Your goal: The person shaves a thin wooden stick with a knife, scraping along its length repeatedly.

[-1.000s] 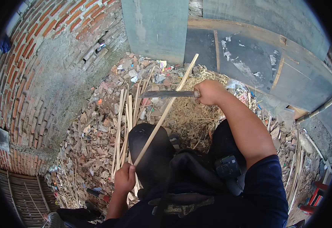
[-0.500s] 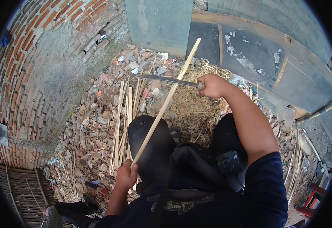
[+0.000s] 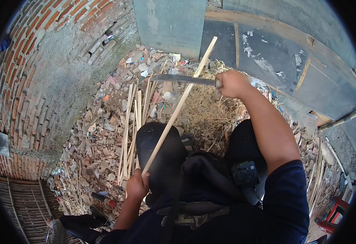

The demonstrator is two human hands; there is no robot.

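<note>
A long pale bamboo strip (image 3: 170, 120) slants from lower left to upper right, over my bent left knee. Its lower end is in my left hand (image 3: 137, 185), fingers wrapped round it. My right hand (image 3: 233, 83) grips the handle of a machete (image 3: 182, 78), whose long dark blade points left and crosses the strip near its upper part. The blade is slightly blurred. Several loose bamboo strips (image 3: 128, 134) lie on the rubble left of my left knee.
Rubble (image 3: 98, 140) and shavings (image 3: 206, 105) cover the ground. A brick wall (image 3: 27, 93) stands left, grey-green panels (image 3: 169, 28) ahead. A black power tool (image 3: 246, 174) is by my right thigh. Another person's leg (image 3: 80, 224) shows lower left; red objects (image 3: 334, 215) lie lower right.
My right hand and the machete have moved up and slightly right. The strip's upper end has risen, and my left hand has shifted slightly right, still holding it.
</note>
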